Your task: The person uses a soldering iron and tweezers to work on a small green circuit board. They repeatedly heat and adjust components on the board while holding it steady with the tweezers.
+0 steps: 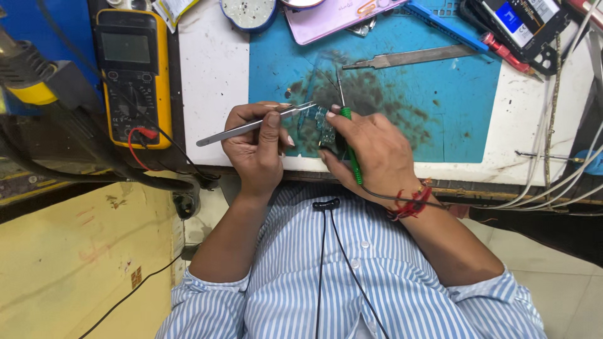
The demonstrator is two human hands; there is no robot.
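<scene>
Striped shirt sleeves frame both hands over the blue mat [452,113]. Left hand [254,147] pinches steel tweezers [251,125], tips on the small circuit board [317,125] lying at the mat's near edge. Right hand [370,150] grips a green-handled soldering iron [347,135], its tip raised just beyond the board. Soldering looks under way; steady aim seems needed. Farther off lie a metal file [408,58] and a yellow multimeter [132,75].

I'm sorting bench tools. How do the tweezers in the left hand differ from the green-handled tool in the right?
The tweezers are bare silver metal; the green-handled tool has a green grip with a thin dark tip. The tweezers lie nearly level, pointing right from the left hand; the tool stands steeper in the right hand. Both tips meet over the small circuit board.
</scene>
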